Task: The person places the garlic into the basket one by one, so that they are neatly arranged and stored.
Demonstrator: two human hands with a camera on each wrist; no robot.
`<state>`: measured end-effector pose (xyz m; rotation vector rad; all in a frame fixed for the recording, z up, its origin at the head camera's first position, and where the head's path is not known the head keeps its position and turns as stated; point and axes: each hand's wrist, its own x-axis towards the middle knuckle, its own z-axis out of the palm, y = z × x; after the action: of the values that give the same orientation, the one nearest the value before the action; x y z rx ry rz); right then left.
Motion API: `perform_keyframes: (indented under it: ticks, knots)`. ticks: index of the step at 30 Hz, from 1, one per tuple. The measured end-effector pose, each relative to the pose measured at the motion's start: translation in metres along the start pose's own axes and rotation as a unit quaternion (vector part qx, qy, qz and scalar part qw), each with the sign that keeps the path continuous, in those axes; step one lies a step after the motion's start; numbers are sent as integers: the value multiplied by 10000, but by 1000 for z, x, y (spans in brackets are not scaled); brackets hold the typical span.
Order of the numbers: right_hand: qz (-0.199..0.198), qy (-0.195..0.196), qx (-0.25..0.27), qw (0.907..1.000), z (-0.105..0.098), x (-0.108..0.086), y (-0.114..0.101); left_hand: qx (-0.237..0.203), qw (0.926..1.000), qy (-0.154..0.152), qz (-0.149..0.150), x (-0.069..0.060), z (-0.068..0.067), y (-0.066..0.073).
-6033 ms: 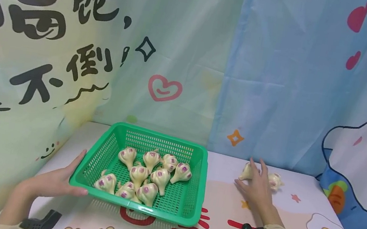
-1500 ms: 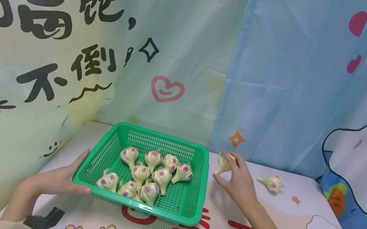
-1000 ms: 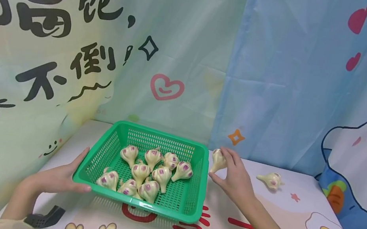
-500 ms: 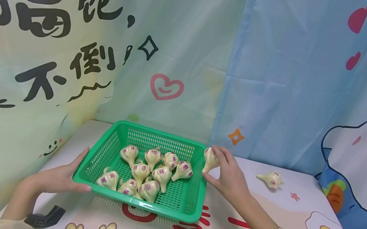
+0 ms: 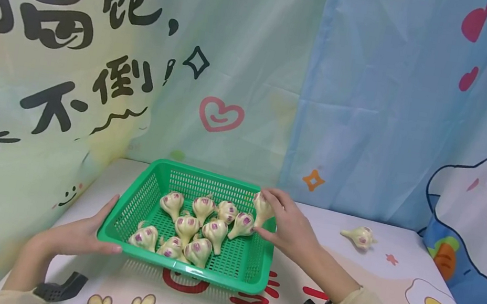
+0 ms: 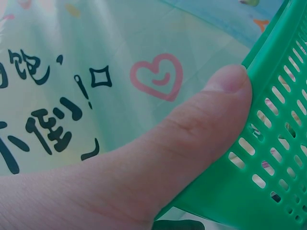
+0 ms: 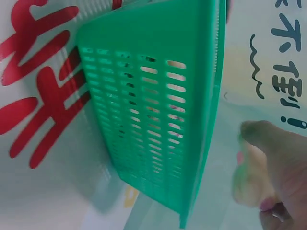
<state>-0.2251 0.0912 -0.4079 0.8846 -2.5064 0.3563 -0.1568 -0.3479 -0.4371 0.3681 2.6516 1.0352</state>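
Note:
A green plastic basket with slotted walls stands on the table, holding several garlic bulbs with purple patches. Over its right rim my right hand pinches another garlic bulb between thumb and fingers, neck pointing down. In the right wrist view that held garlic bulb is blurred beside the basket wall. My left hand rests against the basket's front left corner, fingers and thumb spread. The left wrist view has its thumb lying straight along the rim; its other fingers are out of that view.
One more garlic bulb lies on its side on the table to the right. The tabletop carries printed red characters and a fried egg. A printed curtain hangs directly behind the table.
My right hand has picked up a garlic bulb from the table at right and carried it left, now over the basket's right rim. The left hand and basket stay almost still.

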Motion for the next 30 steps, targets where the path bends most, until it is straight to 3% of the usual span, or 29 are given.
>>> perform_keyframes:
  ticks: [12,20,30]
  knots:
    - [-312,-1317,-113,9907,-2,23,-8,-7,10000,-26,-31,-1,0,1]
    - [-568,-1858,234,9807,1,40,-12,-24,10000,-29,-45,-1,0,0]
    - [-236,-2300,243,9726,11,56,-15,-14,10000,-53,58,0,0,0]
